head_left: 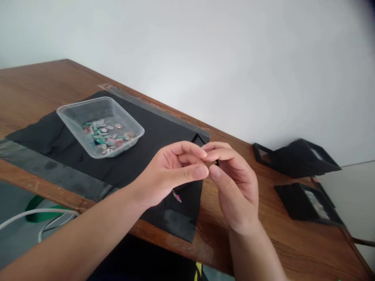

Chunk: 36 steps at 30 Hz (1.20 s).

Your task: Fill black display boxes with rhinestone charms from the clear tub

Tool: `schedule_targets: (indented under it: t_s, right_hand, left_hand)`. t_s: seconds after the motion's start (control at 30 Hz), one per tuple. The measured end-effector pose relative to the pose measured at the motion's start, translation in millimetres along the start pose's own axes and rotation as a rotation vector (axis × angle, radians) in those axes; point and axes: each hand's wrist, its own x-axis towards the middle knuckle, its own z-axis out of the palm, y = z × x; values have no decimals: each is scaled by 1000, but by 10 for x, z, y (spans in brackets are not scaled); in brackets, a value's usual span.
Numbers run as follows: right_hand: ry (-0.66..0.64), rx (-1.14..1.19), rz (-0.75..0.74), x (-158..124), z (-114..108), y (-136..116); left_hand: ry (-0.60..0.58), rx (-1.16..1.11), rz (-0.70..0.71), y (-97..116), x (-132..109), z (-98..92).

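Left hand (168,171) and right hand (238,189) meet tip-to-tip; I cannot tell what's gripped. Best pinch lightly, tub (80,113) at ten o'clock.

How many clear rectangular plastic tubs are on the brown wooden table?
1. The clear plastic tub stands on the flat black sheet, beyond and left of the bare left hand, holding small multicoloured pieces.

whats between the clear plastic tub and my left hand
In the head view, only a stretch of the black mat shows between the clear plastic tub and your left hand; no loose piece is visible there.
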Motion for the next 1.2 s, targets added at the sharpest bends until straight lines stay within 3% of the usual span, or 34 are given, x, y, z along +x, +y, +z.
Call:
schedule_targets:
  t_s: [0.1, 0.2, 0.33, 0.43, 0.57, 0.77, 1.0, 1.2]
  right_hand:
    - [69, -62, -24, 1, 6, 8]
    - [130, -132, -71, 7, 3, 19]
    - [192, -290, -140, 23, -15, 38]
    - [200, -500, -207, 34, -19, 33]
    - [260, -725, -244, 32, -3, -13]
    - [263, -720, -249, 24, 5, -32]
    - [242, -678, -245, 36, 10, 3]
    - [216, -676, -232, 30, 14, -11]
  left_hand:
    - [150, 157, 55, -16, 1, 19]
    - [227, 569, 243, -31, -9, 50]
    - [-2, 1276, 571, 62, -55, 46]
    - [-129, 1564, 512, 221, -196, -28]
    - [-174, 1734, 250, 320, -520, -195]
    - [-138, 1952, 18, 181, -715, -327]
    - [-146, 1872, 7, 123, -668, -308]
    - [-134, 1767, 79, 66, -661, -320]
